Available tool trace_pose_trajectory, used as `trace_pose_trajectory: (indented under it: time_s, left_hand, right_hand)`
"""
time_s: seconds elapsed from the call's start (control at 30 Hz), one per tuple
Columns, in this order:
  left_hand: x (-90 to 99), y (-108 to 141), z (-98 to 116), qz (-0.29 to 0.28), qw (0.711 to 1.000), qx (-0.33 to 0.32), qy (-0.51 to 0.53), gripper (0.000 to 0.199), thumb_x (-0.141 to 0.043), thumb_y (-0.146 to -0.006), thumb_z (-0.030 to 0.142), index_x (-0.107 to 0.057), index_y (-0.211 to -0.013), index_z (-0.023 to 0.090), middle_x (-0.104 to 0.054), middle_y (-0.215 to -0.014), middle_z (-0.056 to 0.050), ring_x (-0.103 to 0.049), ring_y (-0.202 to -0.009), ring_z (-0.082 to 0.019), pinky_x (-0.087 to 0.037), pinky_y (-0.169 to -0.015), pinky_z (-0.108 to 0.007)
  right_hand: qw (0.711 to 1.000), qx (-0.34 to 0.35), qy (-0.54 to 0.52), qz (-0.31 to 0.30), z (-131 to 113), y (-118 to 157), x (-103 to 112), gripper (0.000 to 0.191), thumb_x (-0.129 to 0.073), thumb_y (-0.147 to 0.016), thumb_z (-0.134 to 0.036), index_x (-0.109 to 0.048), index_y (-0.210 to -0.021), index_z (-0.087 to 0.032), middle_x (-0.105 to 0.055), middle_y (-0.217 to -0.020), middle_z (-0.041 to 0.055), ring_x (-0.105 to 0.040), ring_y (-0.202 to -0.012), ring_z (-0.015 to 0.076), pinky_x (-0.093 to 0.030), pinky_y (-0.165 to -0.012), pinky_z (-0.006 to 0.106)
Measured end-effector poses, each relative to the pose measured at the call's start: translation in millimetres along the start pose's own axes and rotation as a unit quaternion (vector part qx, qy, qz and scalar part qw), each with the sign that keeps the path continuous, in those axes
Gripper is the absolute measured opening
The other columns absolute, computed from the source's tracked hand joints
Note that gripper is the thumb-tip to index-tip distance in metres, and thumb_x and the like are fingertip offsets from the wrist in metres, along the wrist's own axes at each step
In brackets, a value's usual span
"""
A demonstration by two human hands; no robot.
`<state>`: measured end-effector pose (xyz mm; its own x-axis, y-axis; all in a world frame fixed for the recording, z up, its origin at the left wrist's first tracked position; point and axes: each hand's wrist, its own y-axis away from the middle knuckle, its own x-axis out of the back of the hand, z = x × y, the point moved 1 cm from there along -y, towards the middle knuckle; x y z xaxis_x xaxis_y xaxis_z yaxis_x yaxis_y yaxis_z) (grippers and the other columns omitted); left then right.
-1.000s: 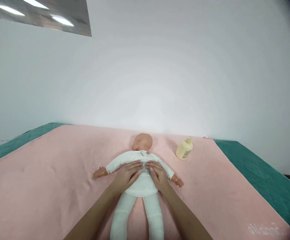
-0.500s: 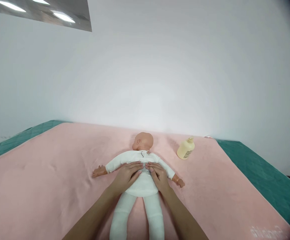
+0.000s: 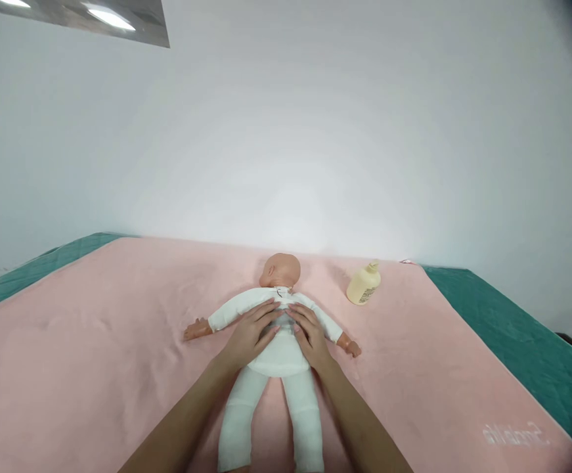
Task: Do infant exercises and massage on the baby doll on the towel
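A baby doll (image 3: pixel 278 358) with a white cloth body lies face down, its head turned to the left and its arms spread. My left hand (image 3: pixel 252 334) rests flat on the left side of its back, fingers slightly spread and pointing inward. On the right side of the back lies my right hand (image 3: pixel 311 334), also with its fingers spread. The fingertips of both hands come close together near the middle of the upper back. Neither hand grips anything.
A pale yellow bottle (image 3: pixel 364 284) stands tilted in view to the right of the doll's head. Beneath everything is a pink blanket (image 3: pixel 93 355) over a green surface (image 3: pixel 517 335). A white wall (image 3: pixel 305 131) rises behind.
Both hands have slid slightly up the doll's back toward its shoulders, and their fingers are more spread. The whole view has shifted a little.
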<state>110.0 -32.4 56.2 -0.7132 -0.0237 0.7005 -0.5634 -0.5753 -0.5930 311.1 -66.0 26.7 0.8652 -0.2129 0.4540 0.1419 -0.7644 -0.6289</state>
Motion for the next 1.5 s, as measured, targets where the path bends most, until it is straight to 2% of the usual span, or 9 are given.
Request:
trace_pose_trajectory:
  time_s: [0.27, 0.6, 0.73, 0.87, 0.97, 1.2, 1.37, 1.5]
  left_hand:
    - [-2.3, -3.2, -2.5, -0.034, 0.999, 0.033, -0.004, 0.040, -0.051, -0.096, 0.036, -0.059, -0.130, 0.018, -0.064, -0.131, -0.013, -0.058, -0.124, -0.025, -0.048, -0.105, -0.046]
    - [-4.1, -16.4, -0.9, -0.068, 0.996, 0.053, -0.032, 0.034, -0.053, -0.095, 0.043, -0.065, -0.114, 0.018, -0.071, -0.116, -0.009, -0.066, -0.108, -0.026, -0.052, -0.094, -0.044]
    - [-4.9, -20.7, 1.4, -0.045, 0.996, 0.046, -0.056, 0.029, -0.046, -0.098, 0.037, -0.068, -0.103, 0.019, -0.074, -0.105, -0.007, -0.068, -0.097, -0.024, -0.053, -0.088, -0.041]
    - [-8.9, -14.6, -0.1, 0.015, 0.997, 0.009, -0.081, 0.027, -0.044, -0.099, 0.030, -0.066, -0.109, 0.017, -0.072, -0.111, -0.008, -0.066, -0.106, -0.024, -0.050, -0.093, -0.043]
    - [-11.1, -9.5, -2.6, 0.035, 0.996, 0.001, -0.086, 0.027, -0.044, -0.099, 0.029, -0.064, -0.113, 0.017, -0.069, -0.118, -0.009, -0.063, -0.112, -0.023, -0.049, -0.096, -0.043]
    - [-12.4, -8.4, -6.1, 0.042, 0.994, 0.002, -0.101, 0.027, -0.046, -0.098, 0.030, -0.063, -0.115, 0.018, -0.067, -0.122, -0.010, -0.060, -0.117, -0.023, -0.046, -0.104, -0.046]
    - [-12.6, -9.0, -6.4, 0.034, 0.993, 0.004, -0.116, 0.030, -0.045, -0.098, 0.030, -0.062, -0.120, 0.018, -0.063, -0.131, -0.011, -0.054, -0.127, -0.025, -0.038, -0.112, -0.051]
    - [-12.6, -9.3, -6.8, 0.030, 0.994, 0.014, -0.107, 0.032, -0.046, -0.098, 0.032, -0.061, -0.123, 0.019, -0.060, -0.136, -0.012, -0.051, -0.131, -0.026, -0.039, -0.113, -0.051]
  right_hand:
    - [0.999, -0.019, 0.017, -0.031, 4.4, -2.2, -1.9, 0.037, -0.042, -0.101, -0.034, -0.061, -0.132, -0.029, -0.065, -0.131, 0.0053, -0.055, -0.126, 0.0227, -0.044, -0.109, 0.047]
    - [0.998, -0.040, 0.008, -0.039, 6.2, -5.0, -4.0, 0.035, -0.041, -0.101, -0.033, -0.063, -0.128, -0.028, -0.068, -0.124, 0.0052, -0.058, -0.121, 0.0219, -0.044, -0.108, 0.044]
    - [0.998, -0.040, 0.004, -0.037, 7.9, -2.0, -4.2, 0.036, -0.041, -0.101, -0.034, -0.062, -0.130, -0.028, -0.066, -0.127, 0.0055, -0.055, -0.124, 0.0214, -0.043, -0.110, 0.043]
    - [0.999, -0.029, 0.011, -0.036, 6.2, 0.4, -2.7, 0.037, -0.041, -0.101, -0.033, -0.058, -0.134, -0.028, -0.061, -0.134, 0.0061, -0.051, -0.129, 0.0217, -0.041, -0.112, 0.045]
    - [0.999, -0.015, 0.017, -0.033, 4.3, 0.5, -1.8, 0.037, -0.043, -0.100, -0.032, -0.058, -0.134, -0.027, -0.057, -0.139, 0.0073, -0.049, -0.132, 0.0221, -0.039, -0.114, 0.045]
    - [0.999, 0.030, 0.017, -0.025, 7.2, 0.3, -3.5, 0.036, -0.042, -0.101, -0.029, -0.058, -0.134, -0.027, -0.057, -0.139, 0.0074, -0.046, -0.136, 0.0217, -0.036, -0.117, 0.047]
    - [0.998, 0.010, 0.025, -0.048, 8.5, -1.6, -3.1, 0.042, -0.042, -0.101, -0.035, -0.050, -0.142, -0.028, -0.047, -0.150, 0.0062, -0.036, -0.144, 0.0237, -0.030, -0.121, 0.050]
    - [0.996, -0.007, 0.022, -0.084, 8.4, -3.1, -3.1, 0.047, -0.041, -0.101, -0.039, -0.043, -0.147, -0.028, -0.041, -0.154, 0.0049, -0.031, -0.146, 0.0238, -0.026, -0.122, 0.051]
